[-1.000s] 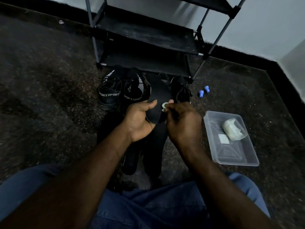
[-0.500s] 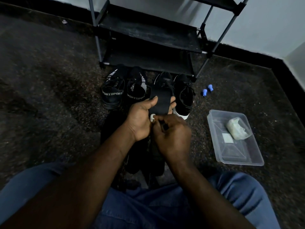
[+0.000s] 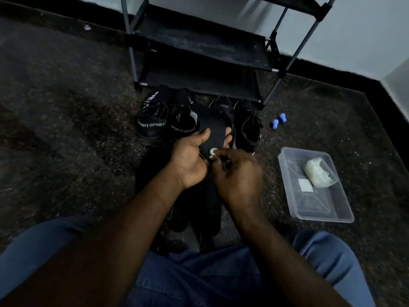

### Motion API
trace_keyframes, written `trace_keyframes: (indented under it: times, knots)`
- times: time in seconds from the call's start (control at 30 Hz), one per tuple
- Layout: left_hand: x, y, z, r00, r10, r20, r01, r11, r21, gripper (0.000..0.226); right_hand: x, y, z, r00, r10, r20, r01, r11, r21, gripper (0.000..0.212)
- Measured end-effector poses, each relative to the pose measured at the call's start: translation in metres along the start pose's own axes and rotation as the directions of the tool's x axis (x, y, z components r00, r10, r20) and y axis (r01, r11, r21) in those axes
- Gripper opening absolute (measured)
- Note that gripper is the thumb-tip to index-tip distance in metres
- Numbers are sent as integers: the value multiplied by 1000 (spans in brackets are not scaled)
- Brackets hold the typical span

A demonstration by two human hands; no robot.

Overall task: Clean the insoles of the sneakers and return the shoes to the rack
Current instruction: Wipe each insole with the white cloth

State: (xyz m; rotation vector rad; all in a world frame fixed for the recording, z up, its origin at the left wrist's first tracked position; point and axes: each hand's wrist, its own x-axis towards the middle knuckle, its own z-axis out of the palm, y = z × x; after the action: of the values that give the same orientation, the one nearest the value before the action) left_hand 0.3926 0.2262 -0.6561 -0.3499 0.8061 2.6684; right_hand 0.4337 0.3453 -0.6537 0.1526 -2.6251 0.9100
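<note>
Dark speckled floor (image 3: 66, 129) fills my view, with the black rack (image 3: 199, 41) against the wall ahead. At its foot on the left I see two lettered sneakers (image 3: 152, 127). My left hand (image 3: 188, 160) grips the black insole (image 3: 215, 131), thumb across its face, holding it up over the shoes. My right hand (image 3: 239, 176) pinches a small white wad (image 3: 213, 153) against the insole. Just right sits a black laced sneaker (image 3: 247, 127), then two blue bits (image 3: 278, 120) and a clear tub (image 3: 321, 218) holding a white bag (image 3: 318, 173).
</note>
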Motion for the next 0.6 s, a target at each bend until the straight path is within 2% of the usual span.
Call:
trace_keyframes:
  times: [0.17,0.33,0.4,0.47,0.53,0.6]
  knots:
    - [0,-3,-1,1000,3,-12,-2,998,61,44,-14,-19,8,1000,13,2,-13,986,169,14]
    - [3,-2,0,1000,-16,-26,16,1000,-17,45,-2,3,3,999,-46,5,46,999,-22,18]
    - [3,-2,0,1000,-7,-17,6,999,-48,45,11,15,-3,999,-5,-36,4,1000,-19,20]
    - [3,0,0,1000,13,1,-13,999,-36,44,26,22,-9,996,54,-68,-50,997,63,21]
    - [3,0,-1,1000,17,23,-17,1000,-16,45,35,23,-12,997,31,-66,-25,996,85,19]
    - [3,-1,-2,1000,13,16,-13,1000,3,45,34,20,-9,999,-36,-24,36,999,12,20]
